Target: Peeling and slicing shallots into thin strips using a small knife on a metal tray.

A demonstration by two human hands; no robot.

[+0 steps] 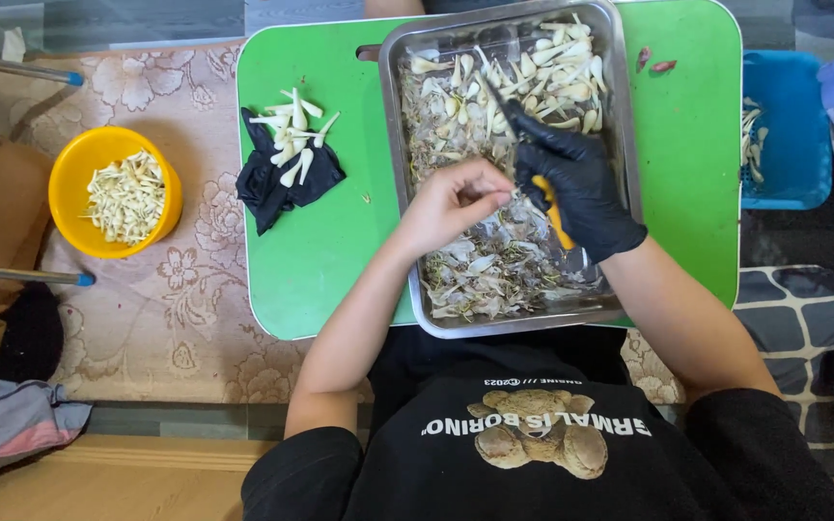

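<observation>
Both forearms are reaching forward from the bottom of the view and meeting over the middle of a steel tray (620, 145) that is sitting on a green table (311, 251). The bare left hand (451, 203) is curling inward, knuckles up, its fingertips pinched together on a small pale piece that is mostly hidden, just beside the other hand. The right hand (576, 188), wearing a black glove, is closed around a knife with a yellow handle (554, 220), the dark blade pointing up and left across the tray. Peeled white cloves (557, 77) are lying at the tray's far end, papery skins (494, 265) nearer the body. Left of the tray, more cloves are resting on a black cloth (272, 188), and a yellow bowl (74, 159) is standing well apart.
</observation>
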